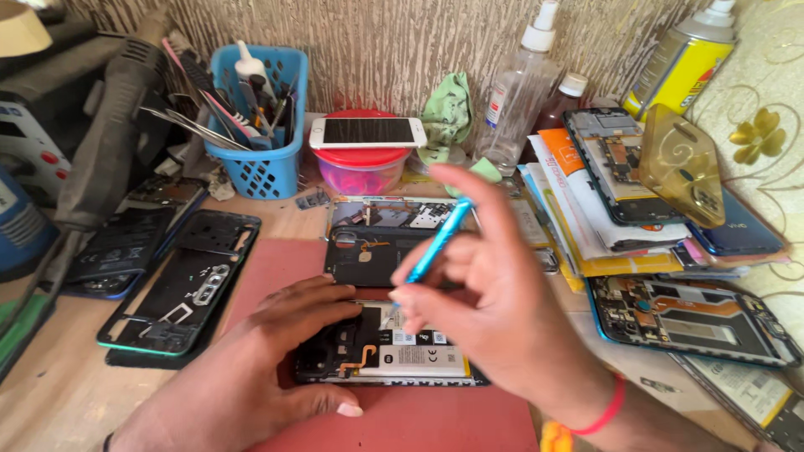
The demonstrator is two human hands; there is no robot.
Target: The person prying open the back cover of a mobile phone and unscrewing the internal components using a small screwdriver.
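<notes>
From the head camera, looking down at a crowded wooden bench, an opened phone lies face down on a red mat, its back off and the battery and boards showing. The left hand rests flat across the phone's left end, fingers pressing it onto the mat; it pins the phone rather than closing around it. The right hand is clenched on a thin blue screwdriver, pinched between thumb and fingers, with the tip pointing down onto the phone's upper middle, near the left fingertips.

Just behind the phone lies another stripped phone body. To the left sits a black phone frame. A blue basket of tools stands at the back, beside a pink tub with 1 white phone on its red lid. A clear spray bottle stands further right, and more opened phones lie stacked at the right edge.
</notes>
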